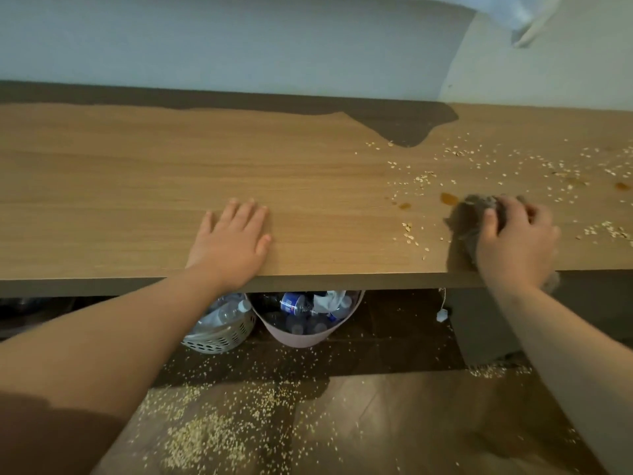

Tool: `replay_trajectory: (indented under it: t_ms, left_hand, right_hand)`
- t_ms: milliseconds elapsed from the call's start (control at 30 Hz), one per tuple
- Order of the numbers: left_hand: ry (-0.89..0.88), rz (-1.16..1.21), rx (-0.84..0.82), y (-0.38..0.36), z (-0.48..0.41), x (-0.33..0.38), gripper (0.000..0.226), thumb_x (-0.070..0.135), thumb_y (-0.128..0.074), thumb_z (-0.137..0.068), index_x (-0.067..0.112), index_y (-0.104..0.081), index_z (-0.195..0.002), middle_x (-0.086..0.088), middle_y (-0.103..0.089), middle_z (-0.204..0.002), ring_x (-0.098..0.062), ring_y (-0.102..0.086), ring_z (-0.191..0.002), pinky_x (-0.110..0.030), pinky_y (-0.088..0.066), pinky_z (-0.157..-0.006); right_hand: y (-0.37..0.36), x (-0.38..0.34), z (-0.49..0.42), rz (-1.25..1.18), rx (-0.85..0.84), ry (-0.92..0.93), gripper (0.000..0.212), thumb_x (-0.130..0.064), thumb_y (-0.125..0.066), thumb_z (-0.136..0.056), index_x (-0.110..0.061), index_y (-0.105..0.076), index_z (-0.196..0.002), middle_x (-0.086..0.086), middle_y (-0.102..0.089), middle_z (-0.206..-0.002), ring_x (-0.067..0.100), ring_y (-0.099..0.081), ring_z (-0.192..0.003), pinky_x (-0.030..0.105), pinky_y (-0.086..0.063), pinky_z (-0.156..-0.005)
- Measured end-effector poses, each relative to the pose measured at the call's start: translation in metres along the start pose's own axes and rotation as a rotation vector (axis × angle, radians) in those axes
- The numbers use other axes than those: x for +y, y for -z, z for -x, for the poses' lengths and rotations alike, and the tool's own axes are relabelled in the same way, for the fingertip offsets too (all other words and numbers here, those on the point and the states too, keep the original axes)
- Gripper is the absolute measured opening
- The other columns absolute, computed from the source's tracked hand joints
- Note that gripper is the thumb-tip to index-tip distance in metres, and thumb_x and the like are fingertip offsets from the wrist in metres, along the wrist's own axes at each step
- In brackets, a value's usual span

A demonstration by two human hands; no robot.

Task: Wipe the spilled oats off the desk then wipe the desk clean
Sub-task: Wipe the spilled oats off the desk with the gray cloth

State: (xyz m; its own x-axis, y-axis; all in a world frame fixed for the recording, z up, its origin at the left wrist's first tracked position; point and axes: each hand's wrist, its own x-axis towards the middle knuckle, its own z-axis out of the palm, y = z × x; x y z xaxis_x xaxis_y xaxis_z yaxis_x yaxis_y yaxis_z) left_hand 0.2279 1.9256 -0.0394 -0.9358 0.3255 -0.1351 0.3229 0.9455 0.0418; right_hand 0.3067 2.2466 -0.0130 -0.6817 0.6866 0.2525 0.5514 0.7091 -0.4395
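my left hand (236, 234) lies flat on the wooden desk (137, 183), fingers straight and slightly spread, forearm reaching in from lower left. my right hand (513, 238) curls round a grey cloth (467, 222), pressing it down near the front edge. scattered oats (479, 159) lie around and beyond the cloth.

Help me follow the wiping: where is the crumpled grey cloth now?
In the head view, the crumpled grey cloth is on the right of the light wooden desk, near the front edge, gripped by the right hand, beside an amber liquid spot.
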Motion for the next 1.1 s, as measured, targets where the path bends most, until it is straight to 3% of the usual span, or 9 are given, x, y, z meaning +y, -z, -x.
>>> replay_trajectory:
  t_ms: [167,300,367,667,833,933,967,1067,1100]
  left_hand:
    - [0.006,0.029,-0.035,-0.003,-0.008,0.014,0.063,0.054,-0.009,-0.096,0.025,0.000,-0.151,0.003,0.006,-0.159,-0.016,0.010,-0.145,-0.047,0.004,-0.117]
    - [-0.037,0.348,-0.038,0.012,-0.010,0.000,0.045,0.034,-0.018,-0.103,0.030,-0.026,-0.147,0.010,-0.015,-0.157,-0.010,-0.003,-0.145,-0.036,0.001,-0.116]
    - [-0.096,0.296,0.014,0.014,-0.003,-0.018,0.043,0.026,-0.027,-0.103,0.026,-0.029,-0.146,0.007,-0.021,-0.155,-0.011,-0.011,-0.144,-0.032,-0.006,-0.116]
    - [-0.012,0.033,0.020,-0.001,0.015,-0.056,0.052,0.042,-0.011,-0.099,0.034,-0.004,-0.150,0.006,-0.003,-0.159,-0.019,0.005,-0.146,-0.038,0.000,-0.117]
    - [-0.112,-0.024,0.002,0.004,0.020,-0.088,0.066,0.062,0.001,-0.087,0.038,-0.004,-0.149,0.012,-0.005,-0.158,-0.012,-0.002,-0.145,-0.037,-0.013,-0.115]
    - [-0.007,-0.006,0.030,0.004,0.031,-0.117,0.083,0.069,0.012,-0.073,0.039,-0.006,-0.148,0.010,-0.008,-0.158,-0.014,-0.005,-0.145,-0.041,-0.012,-0.115]
    - [0.023,-0.004,0.023,0.002,0.033,-0.123,0.084,0.069,0.013,-0.071,0.040,-0.004,-0.148,0.009,-0.006,-0.158,-0.015,-0.002,-0.146,-0.041,-0.009,-0.116]
    - [0.050,-0.009,0.021,-0.002,0.035,-0.126,0.078,0.065,0.013,-0.076,0.038,0.001,-0.149,0.008,-0.001,-0.159,-0.015,0.005,-0.146,-0.039,-0.002,-0.117]
    - [0.055,-0.001,0.027,-0.003,0.035,-0.126,0.074,0.063,0.011,-0.080,0.038,0.000,-0.149,0.008,-0.001,-0.159,-0.015,0.005,-0.146,-0.039,-0.001,-0.117]
  right_hand:
    - [-0.014,-0.004,0.003,-0.030,-0.094,0.071,0.038,-0.036,-0.042,-0.098,-0.023,-0.050,-0.132,0.011,-0.049,-0.128,0.027,-0.043,-0.117,0.042,-0.035,-0.097]
    - [-0.024,-0.048,0.036,-0.175,-0.083,0.350,0.035,-0.033,-0.047,-0.096,-0.022,-0.054,-0.128,0.002,-0.050,-0.124,0.017,-0.044,-0.112,0.030,-0.035,-0.087]
    - [-0.032,-0.069,0.045,-0.137,-0.101,0.510,0.034,-0.034,-0.046,-0.095,-0.024,-0.054,-0.127,-0.001,-0.051,-0.124,0.016,-0.043,-0.110,0.027,-0.032,-0.086]
    - [-0.062,-0.113,0.065,0.129,-0.283,0.625,0.039,-0.042,-0.037,-0.098,-0.033,-0.043,-0.135,-0.003,-0.043,-0.138,0.022,-0.039,-0.117,0.035,-0.031,-0.093]
    - [-0.058,-0.146,0.119,-0.043,-0.462,1.016,0.039,-0.042,-0.042,-0.094,-0.033,-0.051,-0.131,-0.008,-0.052,-0.127,0.014,-0.043,-0.102,0.031,-0.039,-0.087]
    - [-0.057,-0.144,0.117,-0.095,-0.496,1.270,0.037,-0.039,-0.048,-0.090,-0.027,-0.060,-0.123,-0.005,-0.060,-0.119,0.016,-0.051,-0.097,0.030,-0.042,-0.081]
    - [-0.059,-0.142,0.108,-0.043,-0.453,1.202,0.037,-0.039,-0.047,-0.091,-0.029,-0.057,-0.125,-0.005,-0.057,-0.124,0.016,-0.050,-0.103,0.031,-0.041,-0.086]
    - [-0.071,-0.143,0.081,0.081,-0.310,0.614,0.040,-0.042,-0.040,-0.097,-0.032,-0.045,-0.134,-0.003,-0.044,-0.138,0.019,-0.040,-0.120,0.033,-0.034,-0.096]
    - [-0.075,-0.149,0.080,0.101,-0.275,0.516,0.040,-0.042,-0.040,-0.097,-0.031,-0.044,-0.135,-0.001,-0.044,-0.139,0.021,-0.040,-0.120,0.035,-0.034,-0.096]
